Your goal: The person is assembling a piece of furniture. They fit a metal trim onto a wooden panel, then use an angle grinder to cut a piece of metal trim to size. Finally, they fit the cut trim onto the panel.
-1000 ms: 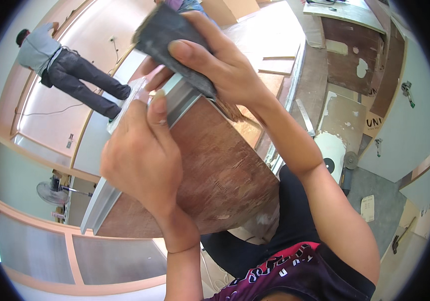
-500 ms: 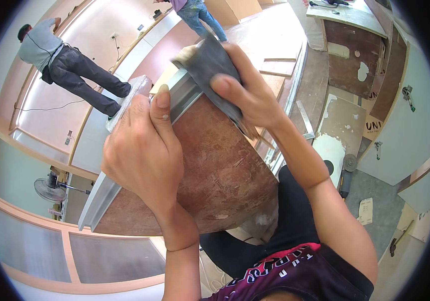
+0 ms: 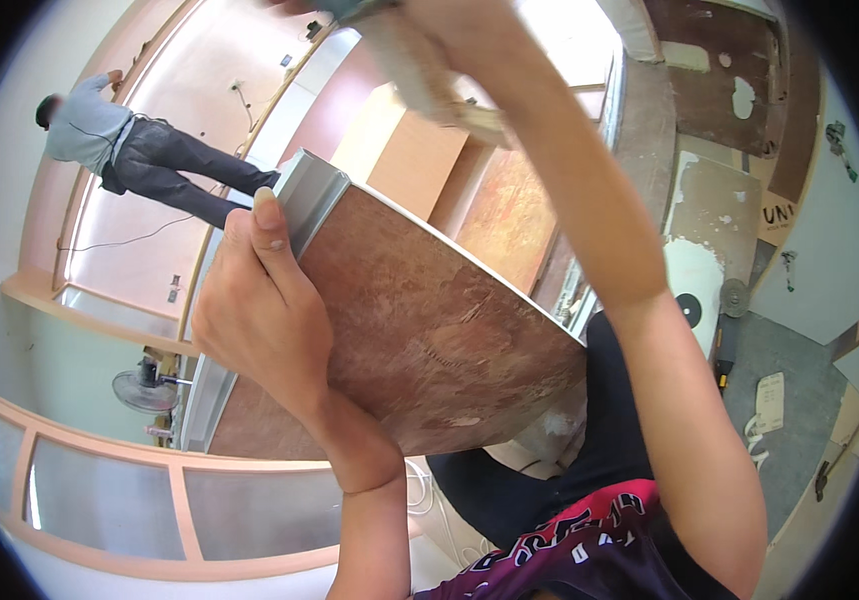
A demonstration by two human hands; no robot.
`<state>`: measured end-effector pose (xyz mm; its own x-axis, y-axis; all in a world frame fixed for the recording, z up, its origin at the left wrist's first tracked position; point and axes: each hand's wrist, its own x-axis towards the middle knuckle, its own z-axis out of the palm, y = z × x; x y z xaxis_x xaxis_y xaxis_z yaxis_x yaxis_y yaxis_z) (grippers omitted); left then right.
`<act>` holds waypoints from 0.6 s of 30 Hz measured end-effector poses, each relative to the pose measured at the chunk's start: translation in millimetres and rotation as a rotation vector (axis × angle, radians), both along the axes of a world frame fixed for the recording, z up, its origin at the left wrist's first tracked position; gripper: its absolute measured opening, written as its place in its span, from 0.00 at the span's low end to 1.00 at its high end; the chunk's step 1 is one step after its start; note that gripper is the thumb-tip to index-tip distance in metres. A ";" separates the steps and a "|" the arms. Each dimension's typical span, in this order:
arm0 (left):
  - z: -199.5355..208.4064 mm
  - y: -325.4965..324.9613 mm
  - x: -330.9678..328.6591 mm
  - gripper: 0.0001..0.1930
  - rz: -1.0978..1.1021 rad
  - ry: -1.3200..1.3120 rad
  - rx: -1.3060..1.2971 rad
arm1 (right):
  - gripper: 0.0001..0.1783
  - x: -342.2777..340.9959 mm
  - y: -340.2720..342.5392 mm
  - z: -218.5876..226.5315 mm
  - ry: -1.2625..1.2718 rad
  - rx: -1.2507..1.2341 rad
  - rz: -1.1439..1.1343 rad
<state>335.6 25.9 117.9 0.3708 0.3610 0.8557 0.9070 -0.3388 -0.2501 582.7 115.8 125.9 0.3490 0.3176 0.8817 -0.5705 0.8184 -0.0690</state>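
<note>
My left hand (image 3: 264, 290) grips the metal-trimmed long edge of a large brown panel (image 3: 419, 330), thumb up along the trim. The pale grey metal trim (image 3: 321, 195) runs down the panel's left side, and the face toward me is mottled and scuffed. My right hand (image 3: 449, 35) is raised at the top of the picture, away from the panel, blurred and partly cut off. It seems closed on a dark grey sheet, which looks like sandpaper (image 3: 354, 10). A pale, blurred shape (image 3: 414, 75) hangs beneath that hand; its kind is unclear.
A co-worker (image 3: 109, 140) stands at the far left, facing a wall unit. Beyond the panel is a wooden box (image 3: 394, 150). An angle grinder (image 3: 729, 330) lies at right, near a white paper tag (image 3: 769, 402). A fan (image 3: 144, 388) stands at left, above a glazed frame (image 3: 99, 500).
My right hand has lifted from the panel's far top edge up to the picture's top edge. My left hand keeps its hold on the trim. The view has shifted slightly.
</note>
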 end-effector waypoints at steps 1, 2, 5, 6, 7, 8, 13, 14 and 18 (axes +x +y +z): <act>-0.5 -3.2 -0.8 0.31 0.021 0.004 0.010 | 0.34 6.3 -7.4 -20.6 0.068 -0.113 -0.012; -4.1 -1.9 -3.9 0.32 0.020 0.016 0.025 | 0.33 10.8 -11.0 -52.4 0.089 -0.250 -0.087; -1.3 2.7 -1.1 0.32 -0.035 -0.006 0.054 | 0.31 46.8 -35.4 -164.6 -0.184 -0.908 -0.709; -1.7 3.6 -1.6 0.33 -0.036 -0.017 0.052 | 0.30 52.7 -35.7 -213.9 -0.274 -0.991 -0.732; 0.0 3.3 -2.1 0.33 -0.037 -0.029 0.053 | 0.30 58.2 -36.3 -260.4 -0.371 -1.063 -0.755; -1.3 3.1 -0.2 0.33 -0.033 -0.044 0.038 | 0.31 70.3 -40.0 -323.2 -0.509 -1.114 -0.886; -5.7 1.7 -0.9 0.33 -0.065 -0.089 0.005 | 0.39 68.6 -137.0 -593.5 -0.904 -1.603 -0.875; -5.5 1.1 -4.3 0.33 -0.053 -0.082 -0.004 | 0.38 56.6 -154.7 -617.8 -0.983 -1.685 -0.866; 0.9 -4.9 -18.9 0.29 -0.030 -0.024 -0.052 | 0.35 18.9 -198.8 -684.0 -1.143 -1.734 -0.846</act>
<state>316.8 21.0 118.8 0.3619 0.3940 0.8448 0.9018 -0.3775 -0.2103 601.6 -83.0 -558.1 0.4834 0.8651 -0.1337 0.5615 -0.4236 -0.7108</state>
